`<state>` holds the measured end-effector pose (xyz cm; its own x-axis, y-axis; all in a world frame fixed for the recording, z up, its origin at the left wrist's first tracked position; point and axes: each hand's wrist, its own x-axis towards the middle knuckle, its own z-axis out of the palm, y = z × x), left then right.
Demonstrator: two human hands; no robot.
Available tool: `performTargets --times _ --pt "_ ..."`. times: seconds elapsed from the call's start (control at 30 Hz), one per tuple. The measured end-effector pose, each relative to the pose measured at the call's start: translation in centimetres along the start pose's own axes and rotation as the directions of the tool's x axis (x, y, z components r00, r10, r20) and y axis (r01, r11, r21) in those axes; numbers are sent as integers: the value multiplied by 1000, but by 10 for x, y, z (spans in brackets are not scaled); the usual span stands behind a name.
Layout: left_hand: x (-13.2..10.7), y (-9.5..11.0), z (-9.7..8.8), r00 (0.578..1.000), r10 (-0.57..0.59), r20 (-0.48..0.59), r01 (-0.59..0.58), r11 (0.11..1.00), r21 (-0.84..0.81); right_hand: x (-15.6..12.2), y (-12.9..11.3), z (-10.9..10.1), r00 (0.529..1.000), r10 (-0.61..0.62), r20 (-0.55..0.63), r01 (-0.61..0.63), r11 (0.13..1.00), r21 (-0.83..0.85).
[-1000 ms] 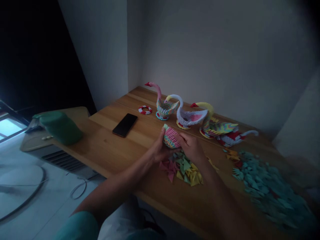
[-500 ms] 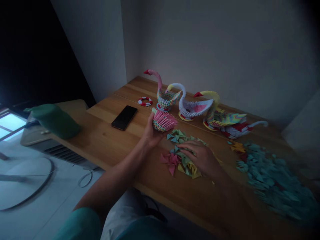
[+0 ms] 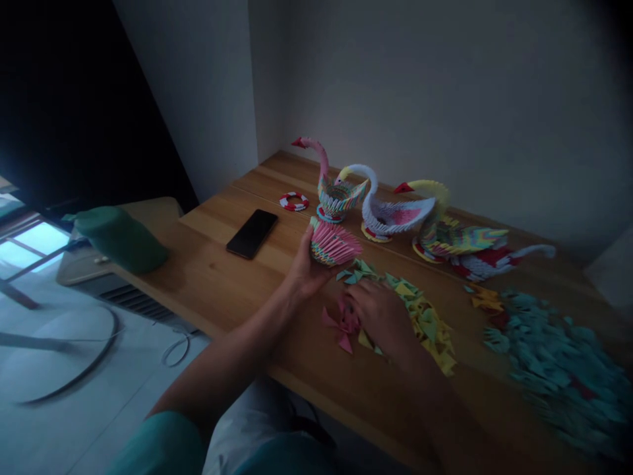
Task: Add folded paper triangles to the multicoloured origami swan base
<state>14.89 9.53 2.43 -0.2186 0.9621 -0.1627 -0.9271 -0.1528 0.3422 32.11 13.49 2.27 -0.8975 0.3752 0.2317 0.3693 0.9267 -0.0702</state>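
My left hand (image 3: 306,270) is closed round a cup-shaped piece of folded paper modules (image 3: 336,244), pink on the upper part with mixed pastel rows below. It is held tilted just above the table. To its right, my right hand (image 3: 380,307) reaches down into loose folded paper pieces, its fingers bent together at the small pink pieces (image 3: 343,323). Whatever lies between those fingertips is hidden. Yellow and green paper pieces (image 3: 430,323) spread beside and behind this hand.
Folded-paper swans (image 3: 395,214) stand along the wall, near a red and white paper ring (image 3: 294,201). A phone (image 3: 252,233) lies left of my left hand. A large heap of teal pieces (image 3: 558,356) and a few orange ones (image 3: 484,297) are at right. A green bag (image 3: 119,237) rests at the table's left edge.
My right hand has moved slightly left and down onto the pink pieces, its fingers curling, uncovering more yellow pieces. My left hand still holds the paper cup shape. The view has shifted a little.
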Motion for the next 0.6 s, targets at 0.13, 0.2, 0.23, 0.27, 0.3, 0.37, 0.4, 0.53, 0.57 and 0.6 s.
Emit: performTargets --times 0.13,0.2,0.23,0.27,0.3,0.37,0.4,0.53,0.57,0.6 --pt "-3 -5 1 999 -18 37 20 998 -56 -14 22 4 944 214 -250 -169 967 191" --pt "-5 -10 1 997 -49 68 54 996 -74 -20 30 7 887 355 -296 -245 904 350" --pt "-6 -13 2 994 -72 83 78 994 -80 -21 33 10 853 436 -286 -281 847 452" --pt "-7 -16 3 990 -101 95 109 990 -85 -22 36 12 820 516 -247 -313 766 561" --pt "-8 -20 4 985 -134 110 144 985 -91 -23 37 14 791 582 -189 -333 668 666" --pt "-10 -25 6 970 -195 148 211 972 -100 -23 37 18 752 656 -63 -333 460 823" --pt "-11 -28 6 962 -214 167 232 968 -99 -22 37 19 744 668 -9 -324 373 869" --pt "-13 -31 7 954 -228 197 244 968 -63 -22 33 18 740 662 118 -282 146 948" --pt "-13 -31 7 954 -224 200 240 969 -60 -23 32 17 741 656 142 -267 95 959" --pt "-13 -31 6 955 -217 204 233 971 -60 -23 32 16 743 650 158 -248 48 968"
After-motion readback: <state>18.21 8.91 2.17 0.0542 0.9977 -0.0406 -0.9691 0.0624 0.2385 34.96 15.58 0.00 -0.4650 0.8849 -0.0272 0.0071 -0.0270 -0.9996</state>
